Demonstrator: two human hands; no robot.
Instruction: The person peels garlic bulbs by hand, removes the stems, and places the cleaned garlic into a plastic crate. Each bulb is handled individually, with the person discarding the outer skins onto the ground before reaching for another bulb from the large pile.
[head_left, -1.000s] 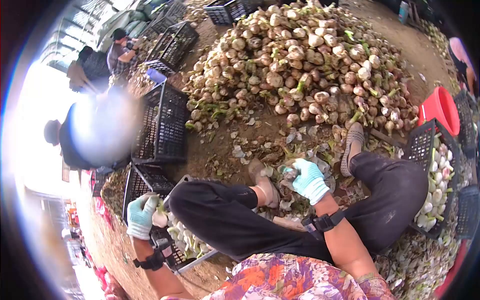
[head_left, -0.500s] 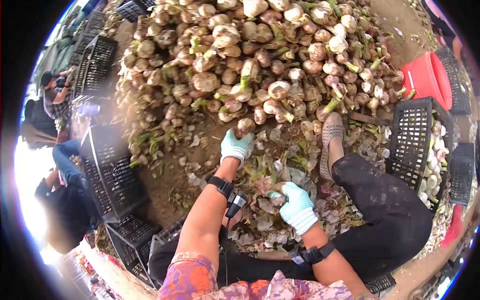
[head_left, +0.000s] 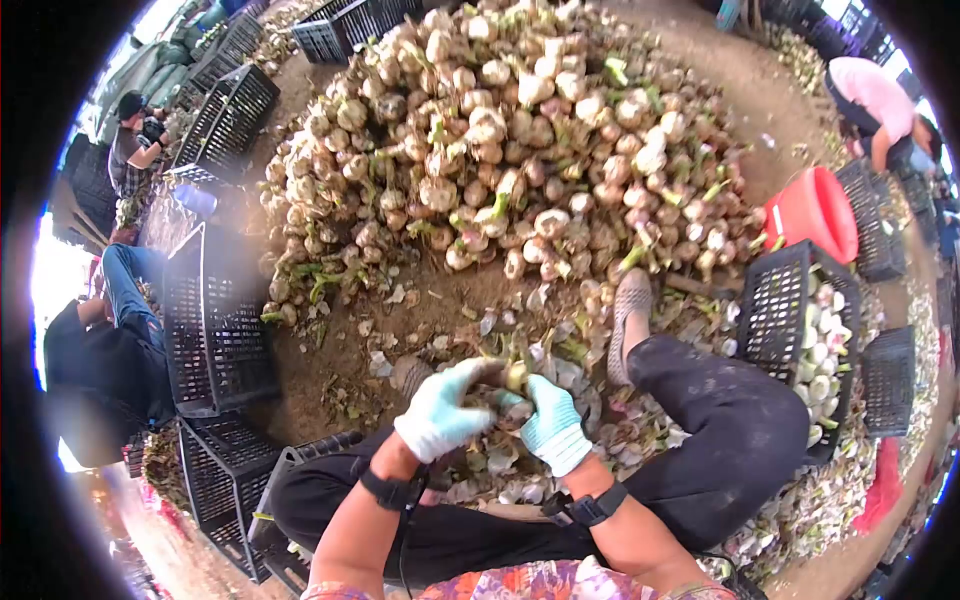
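Both of my gloved hands meet low in the middle of the view, above loose garlic skins and leaves. My left hand (head_left: 446, 408) has its fingers closed round the left side of a garlic bulb (head_left: 512, 408) whose greenish stem points up. From the right, my right hand (head_left: 552, 420) grips the same bulb. The fingers partly cover the bulb. Beyond my hands rises a large pile of garlic bulbs (head_left: 500, 150) with roots and cut stems.
A black crate (head_left: 775, 300) of peeled garlic stands at the right, near a red bucket (head_left: 815, 215). More black crates (head_left: 215, 330) stand at the left. People sit or bend at the far left and upper right. My shod foot (head_left: 628, 320) is beside the pile.
My left hand has come back from the pile's edge to join my right hand at the bulb. The view has tilted up and shifted, showing a person at the upper right.
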